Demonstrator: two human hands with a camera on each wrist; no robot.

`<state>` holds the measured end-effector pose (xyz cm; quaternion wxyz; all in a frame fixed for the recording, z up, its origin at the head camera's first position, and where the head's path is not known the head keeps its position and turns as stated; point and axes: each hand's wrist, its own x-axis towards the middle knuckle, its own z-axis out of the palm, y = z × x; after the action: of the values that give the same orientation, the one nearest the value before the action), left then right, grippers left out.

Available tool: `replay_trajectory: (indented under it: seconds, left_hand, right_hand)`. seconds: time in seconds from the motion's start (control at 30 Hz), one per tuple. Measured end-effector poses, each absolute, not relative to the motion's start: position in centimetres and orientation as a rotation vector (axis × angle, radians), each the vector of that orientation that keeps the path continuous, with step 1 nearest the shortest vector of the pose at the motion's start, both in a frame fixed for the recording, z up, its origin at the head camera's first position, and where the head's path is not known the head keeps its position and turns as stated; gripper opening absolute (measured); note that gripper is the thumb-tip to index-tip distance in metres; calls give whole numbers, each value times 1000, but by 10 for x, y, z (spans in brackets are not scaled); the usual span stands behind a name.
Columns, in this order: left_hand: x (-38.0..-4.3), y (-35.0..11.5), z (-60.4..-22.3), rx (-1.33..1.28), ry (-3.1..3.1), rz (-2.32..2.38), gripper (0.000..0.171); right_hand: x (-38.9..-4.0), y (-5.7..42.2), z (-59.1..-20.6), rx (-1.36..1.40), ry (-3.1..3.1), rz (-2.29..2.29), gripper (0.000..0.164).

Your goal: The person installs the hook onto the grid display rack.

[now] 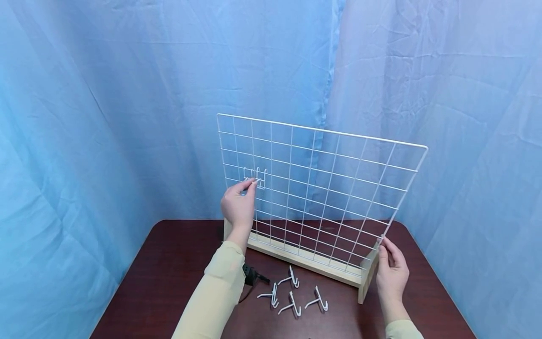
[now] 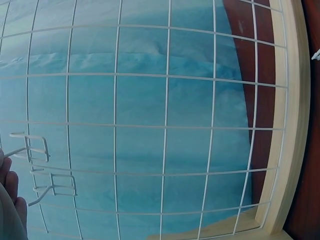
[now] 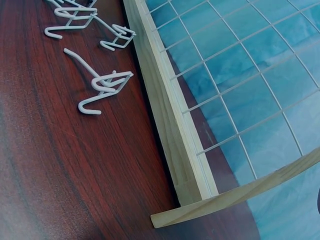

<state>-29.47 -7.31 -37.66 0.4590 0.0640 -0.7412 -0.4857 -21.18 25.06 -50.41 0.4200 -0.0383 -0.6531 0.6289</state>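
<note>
A white wire grid panel (image 1: 322, 129) stands upright in a pale wooden base (image 1: 305, 261). At the panel's left part, my left hand (image 1: 239, 207) pinches the prong of a white wire hook (image 2: 47, 148) between thumb and fingertips, its bracket against the grid wires. Beside it, a second white hook (image 2: 52, 186) hangs on the grid. My right hand (image 1: 393, 270) grips the panel's lower right edge, by the top of the wooden end post (image 1: 367, 278). The right wrist view shows the base and grid, with that hand almost wholly outside it.
Several loose white hooks (image 1: 292, 305) lie on the dark red-brown table (image 1: 144, 278) in front of the base. A black object (image 1: 250, 275) with a cable lies near my left forearm. Blue curtains (image 1: 169, 94) surround the table's back and sides.
</note>
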Motion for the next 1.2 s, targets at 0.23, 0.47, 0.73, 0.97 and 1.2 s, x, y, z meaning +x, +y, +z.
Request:
replay_trajectory:
  seconds: [0.23,0.47,0.73,0.97,1.2]
  left_hand:
    - [-298,-70,-376,181,-1845,-1194,10]
    - [-297,-67,-383,202,-1868,-1199,12]
    - [-296,-67,-393,240,-1881,-1272,15]
    - [-293,-66,-400,250,-1914,-1314,18]
    - [-292,-67,-405,248,-1913,-1349,18]
  right_hand:
    - [-211,251,-504,-96,-1652,1562,28]
    - [-211,251,-504,-106,-1671,1560,28]
    - [-211,250,-503,-109,-1670,1568,28]
    - [-211,250,-505,-124,-1683,1552,29]
    - [-210,251,-505,-120,-1674,1561,29]
